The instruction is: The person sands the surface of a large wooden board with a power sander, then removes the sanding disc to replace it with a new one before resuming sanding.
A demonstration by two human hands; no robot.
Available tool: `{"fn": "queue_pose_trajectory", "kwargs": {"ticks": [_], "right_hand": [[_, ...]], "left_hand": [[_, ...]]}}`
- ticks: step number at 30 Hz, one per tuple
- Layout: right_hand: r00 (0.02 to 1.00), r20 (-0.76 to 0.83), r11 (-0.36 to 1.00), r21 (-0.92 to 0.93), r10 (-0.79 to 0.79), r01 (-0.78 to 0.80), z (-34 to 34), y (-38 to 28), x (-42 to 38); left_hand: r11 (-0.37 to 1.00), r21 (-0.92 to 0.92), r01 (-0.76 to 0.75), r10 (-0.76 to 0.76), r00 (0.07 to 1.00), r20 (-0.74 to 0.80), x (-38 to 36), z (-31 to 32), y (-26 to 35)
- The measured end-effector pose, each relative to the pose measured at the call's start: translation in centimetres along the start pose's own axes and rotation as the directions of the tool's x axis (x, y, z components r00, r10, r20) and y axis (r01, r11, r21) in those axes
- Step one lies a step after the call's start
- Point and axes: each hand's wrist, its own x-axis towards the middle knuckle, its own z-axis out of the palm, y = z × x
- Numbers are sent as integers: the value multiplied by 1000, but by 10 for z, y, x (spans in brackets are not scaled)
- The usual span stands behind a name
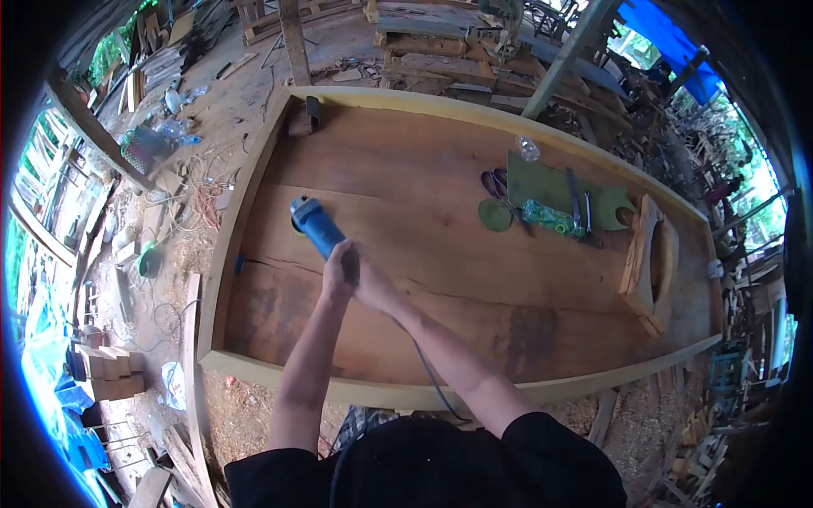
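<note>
A blue angle grinder (320,230) points toward the far left over the wooden table top (398,212), its head close to the boards. Around the rear of its body my left hand (338,269) is closed. Just to the right, my right hand (371,288) also grips the rear end, where the two hands partly overlap. A dark cord (430,377) runs from beneath my right forearm toward my body. The grinder's disc is mostly hidden under its head.
A raised rim (415,103) borders the top. At right lie scissors (495,184), a green sheet (533,180), a round green disc (494,215), a green packet (552,218), a wrench (588,212) and a wooden frame piece (641,267). A dark block (303,118) sits in the far-left corner.
</note>
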Motion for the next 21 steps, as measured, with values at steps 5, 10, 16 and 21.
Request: {"fn": "queue_pose_trajectory", "kwargs": {"ticks": [5, 10, 16, 21], "right_hand": [[999, 32, 999, -36, 13, -12, -5, 14, -94], [980, 41, 968, -166, 196, -187, -85, 1, -215], [915, -270, 927, -143, 300, -346, -117, 39, -291], [789, -431, 874, -3, 437, -485, -153, 57, -219]], "left_hand": [[999, 32, 10, -11, 1000, 11, -82, -22, -52], [981, 32, 190, -192, 973, 131, -157, -9, -139], [838, 242, 489, -497, 867, -32, -179, 52, -214], [857, 399, 326, -394, 914, 98, -84, 96, -236]]}}
